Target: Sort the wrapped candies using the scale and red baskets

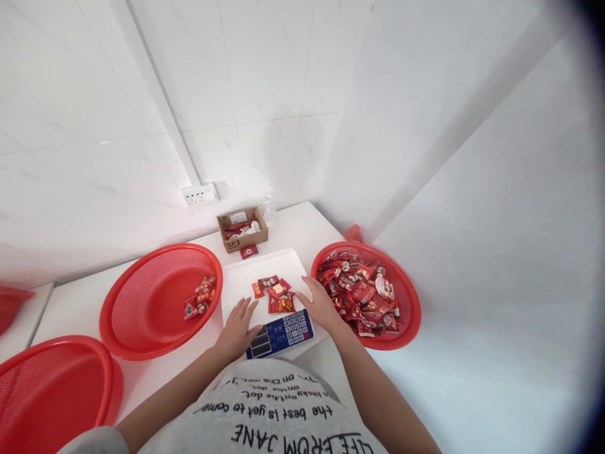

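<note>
A digital scale (239,277) with a white pan and a blue keypad panel stands on the table right in front of me. Several red candy packets (278,291) lie in a small pile on its pan. My left hand (239,330) rests at the scale's left front corner, fingers spread, holding nothing. At the right edge of the pan is my right hand (317,302), its thumb and fingers apart beside the packets; nothing shows in its grasp. Close to that hand stands a red basket (412,302) heaped with red-wrapped candies (363,290).
Left of the scale, a red mesh basket (142,284) holds a few packets (202,296) on its right side. Another red basket (51,391) is nearer, at lower left. A cardboard box (246,241) stands behind the scale, with one packet (249,251) before it. Walls close off the back and right.
</note>
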`<state>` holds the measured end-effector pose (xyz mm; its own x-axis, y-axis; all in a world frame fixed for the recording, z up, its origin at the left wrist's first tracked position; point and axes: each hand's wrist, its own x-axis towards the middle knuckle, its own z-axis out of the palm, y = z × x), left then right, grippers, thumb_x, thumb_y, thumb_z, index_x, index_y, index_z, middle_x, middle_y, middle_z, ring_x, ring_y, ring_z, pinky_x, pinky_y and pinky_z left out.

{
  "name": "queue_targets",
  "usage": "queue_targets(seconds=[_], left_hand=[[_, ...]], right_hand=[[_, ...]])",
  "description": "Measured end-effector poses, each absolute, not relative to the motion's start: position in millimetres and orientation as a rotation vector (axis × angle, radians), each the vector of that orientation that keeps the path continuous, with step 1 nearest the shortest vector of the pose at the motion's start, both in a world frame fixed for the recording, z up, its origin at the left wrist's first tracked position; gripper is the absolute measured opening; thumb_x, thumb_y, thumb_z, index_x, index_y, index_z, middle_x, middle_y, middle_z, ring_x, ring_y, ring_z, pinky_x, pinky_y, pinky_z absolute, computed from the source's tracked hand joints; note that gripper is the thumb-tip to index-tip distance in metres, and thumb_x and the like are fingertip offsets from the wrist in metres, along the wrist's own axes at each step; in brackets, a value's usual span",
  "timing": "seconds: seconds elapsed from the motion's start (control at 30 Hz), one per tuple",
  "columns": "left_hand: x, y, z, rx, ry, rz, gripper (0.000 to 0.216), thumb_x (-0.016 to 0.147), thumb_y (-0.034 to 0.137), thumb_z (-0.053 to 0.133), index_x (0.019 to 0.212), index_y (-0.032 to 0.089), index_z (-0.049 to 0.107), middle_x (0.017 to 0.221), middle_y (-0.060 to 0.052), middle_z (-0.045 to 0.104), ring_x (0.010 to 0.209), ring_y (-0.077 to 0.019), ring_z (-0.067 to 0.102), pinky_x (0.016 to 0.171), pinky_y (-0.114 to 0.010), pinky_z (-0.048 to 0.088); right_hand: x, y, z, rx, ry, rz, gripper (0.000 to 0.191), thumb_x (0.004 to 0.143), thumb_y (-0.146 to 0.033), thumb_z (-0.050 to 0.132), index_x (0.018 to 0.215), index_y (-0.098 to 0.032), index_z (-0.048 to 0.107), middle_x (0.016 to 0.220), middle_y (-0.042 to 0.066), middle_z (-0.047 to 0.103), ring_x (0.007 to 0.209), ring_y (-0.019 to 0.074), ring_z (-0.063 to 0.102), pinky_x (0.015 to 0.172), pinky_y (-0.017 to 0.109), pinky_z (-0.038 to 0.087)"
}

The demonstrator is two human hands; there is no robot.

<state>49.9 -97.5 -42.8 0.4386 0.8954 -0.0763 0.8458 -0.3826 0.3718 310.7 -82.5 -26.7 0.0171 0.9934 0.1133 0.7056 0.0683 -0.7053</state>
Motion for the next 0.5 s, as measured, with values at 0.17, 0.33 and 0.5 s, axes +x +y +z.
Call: queue_targets(seconds=[0.17,0.33,0.5], left_hand=[[59,-92,-43,2.396,1.451,0.159,0.056,0.085,0.04,0.044,0.136,0.018,0.033,0.145,-0.012,0.029,0.135,-0.0271,0.019,0.107,-0.045,0.025],[86,-73,-38,2.558,1.303,0.151,0.055,0.087,0.046,0.038,0.136,0.023,0.033,0.147,-0.007,0.026,0.136,-0.028,0.012,0.107,-0.049,0.018],[118,-45,-35,2.635,1.23,0.097,0.06,0.083,0.058,0.034,0.135,0.028,0.036,0.147,-0.007,0.026,0.135,-0.0345,0.009,0.104,-0.059,0.01]], right_hand=[[330,-109,-54,-1.964,-1.748,0.513,0.051,0.083,-0.036,0.043,0.129,-0.015,0.044,0.135,0.013,0.043,0.128,0.0251,0.032,0.104,0.041,0.028],[341,-133,-54,-2.202,-1.75,0.722,0.052,0.088,-0.032,0.033,0.138,-0.02,0.03,0.127,0.011,0.053,0.111,0.0234,0.054,0.087,0.033,0.041],[340,-134,-45,-2.253,-1.78,0.739,0.052,0.089,-0.032,0.03,0.14,-0.022,0.025,0.13,0.009,0.051,0.11,0.0242,0.055,0.084,0.032,0.041]])
